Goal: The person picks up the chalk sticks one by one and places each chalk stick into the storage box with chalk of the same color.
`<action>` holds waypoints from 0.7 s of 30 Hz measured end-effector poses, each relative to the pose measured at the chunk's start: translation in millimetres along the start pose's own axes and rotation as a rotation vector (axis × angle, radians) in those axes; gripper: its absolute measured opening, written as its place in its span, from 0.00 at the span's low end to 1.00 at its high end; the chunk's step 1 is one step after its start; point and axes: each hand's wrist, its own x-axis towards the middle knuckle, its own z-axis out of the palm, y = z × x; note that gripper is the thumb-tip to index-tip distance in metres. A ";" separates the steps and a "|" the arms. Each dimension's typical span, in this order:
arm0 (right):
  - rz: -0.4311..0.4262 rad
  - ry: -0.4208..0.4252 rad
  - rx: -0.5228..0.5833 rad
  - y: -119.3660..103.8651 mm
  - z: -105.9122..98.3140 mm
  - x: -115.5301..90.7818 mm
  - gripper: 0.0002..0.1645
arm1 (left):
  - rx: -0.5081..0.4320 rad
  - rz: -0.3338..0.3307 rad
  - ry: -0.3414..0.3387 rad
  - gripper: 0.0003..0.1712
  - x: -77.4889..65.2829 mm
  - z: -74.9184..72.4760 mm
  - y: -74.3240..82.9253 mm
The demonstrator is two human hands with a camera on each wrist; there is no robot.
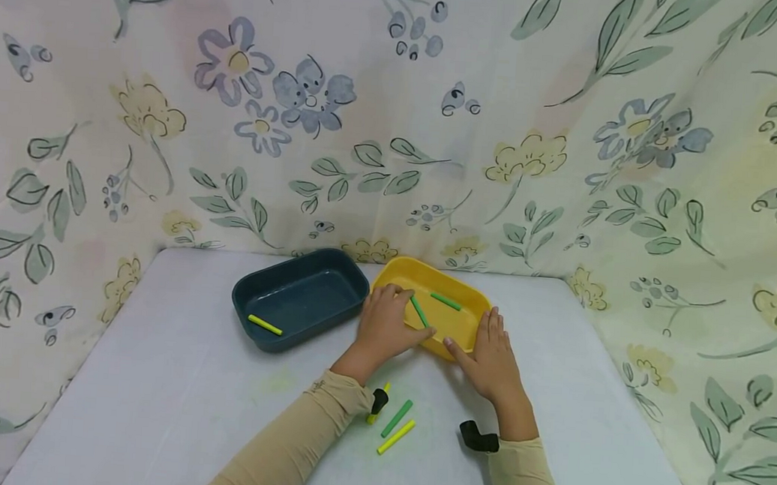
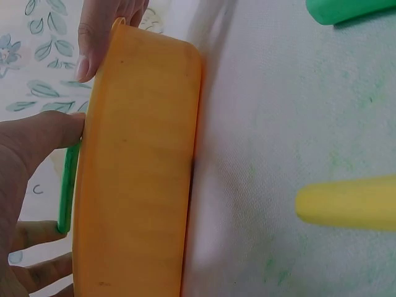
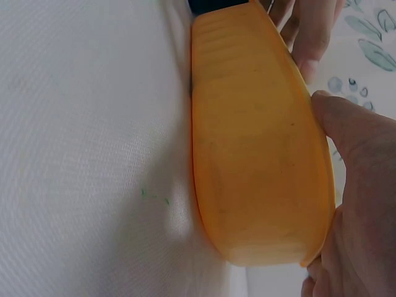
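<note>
My left hand [image 1: 383, 323] is over the yellow tray [image 1: 452, 350] and pinches a green chalk stick [image 1: 419, 311] between thumb and finger. In the left wrist view, that green stick [image 2: 69, 185] spans from thumb to fingertip just beyond the tray's rim. A second green chalk stick [image 1: 446, 301] lies inside the tray. At the tray's right corner my right hand [image 1: 494, 361] rests with fairly straight fingers along the side and the thumb at the near rim. The right wrist view shows that thumb [image 3: 337, 114] against the tray's rim.
A dark blue tray [image 1: 297, 332] stands left of the yellow one, with a yellow chalk stick [image 1: 265, 325] inside. Nearer on the white table lie a green stick [image 1: 397, 419], a yellow stick [image 1: 396, 437] and another yellow stick [image 1: 371, 419] partly behind the left wrist's camera. Floral cloth hangs behind.
</note>
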 end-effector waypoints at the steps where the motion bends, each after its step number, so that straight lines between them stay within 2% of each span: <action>1: 0.001 -0.001 0.000 0.0 0.1 0.1 0.72 | 0.005 0.001 0.003 0.51 0.1 0.1 0.1; 7: 0.004 -0.007 -0.003 0.2 0.2 0.2 0.72 | -0.004 -0.011 -0.004 0.52 0.0 0.5 0.1; 12: 0.006 -0.007 0.006 0.3 0.5 0.1 0.72 | -0.029 -0.001 0.005 0.49 -2.3 1.5 -1.2; 21: 0.011 -0.013 -0.005 0.9 0.7 1.0 0.72 | -0.126 0.108 0.075 0.38 -9.2 -0.4 -8.9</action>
